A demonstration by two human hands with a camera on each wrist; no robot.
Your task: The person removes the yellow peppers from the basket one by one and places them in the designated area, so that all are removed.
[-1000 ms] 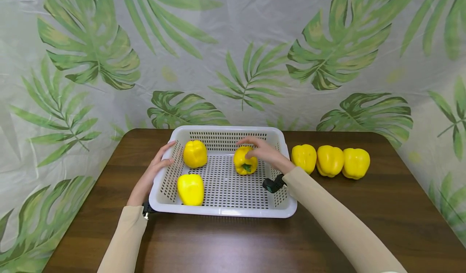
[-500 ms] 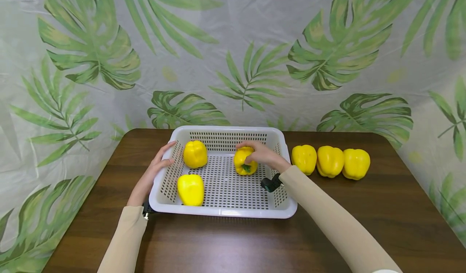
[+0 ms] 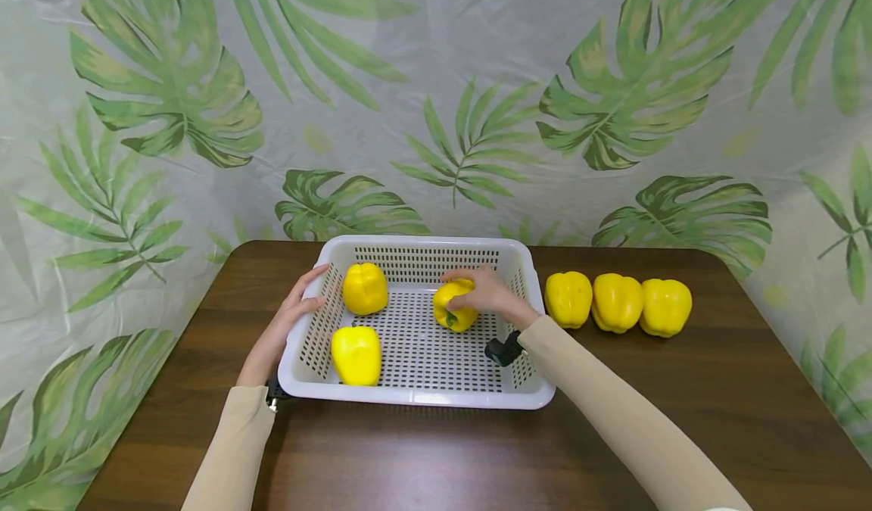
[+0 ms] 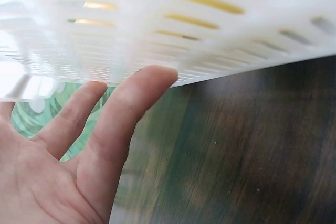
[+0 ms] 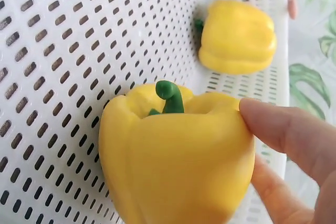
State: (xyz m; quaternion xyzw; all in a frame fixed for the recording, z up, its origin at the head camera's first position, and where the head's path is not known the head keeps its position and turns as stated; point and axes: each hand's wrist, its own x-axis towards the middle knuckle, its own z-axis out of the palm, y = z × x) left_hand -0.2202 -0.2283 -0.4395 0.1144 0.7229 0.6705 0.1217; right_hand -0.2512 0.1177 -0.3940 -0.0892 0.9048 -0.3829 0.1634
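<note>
A white perforated plastic basket (image 3: 418, 397) stands on the table. My left hand (image 3: 279, 333) rests against its left side, thumb and fingers extended; the left wrist view shows the thumb (image 4: 113, 129) touching the slotted wall. Inside the basket, toward the right, my right hand (image 3: 492, 293) grips a yellow bell pepper (image 3: 446, 299) between thumb and fingers. Its green stem (image 5: 170, 97) faces the open floor of the basket in the right wrist view. Two more yellow bell peppers lie at the basket's left, one at the back (image 3: 365, 289), one in front (image 3: 357, 355).
Right of the basket, three yellow bell peppers stand in a row: the nearest (image 3: 568, 300), the middle one (image 3: 618, 303) and the outer one (image 3: 667, 307). The dark wooden table (image 3: 409, 458) ends at a leaf-print cloth (image 3: 470, 216) behind.
My right hand has closed further round the bell pepper and turned it, its stem swinging to the left. The pepper has shifted slightly left. My left hand and the basket stay put.
</note>
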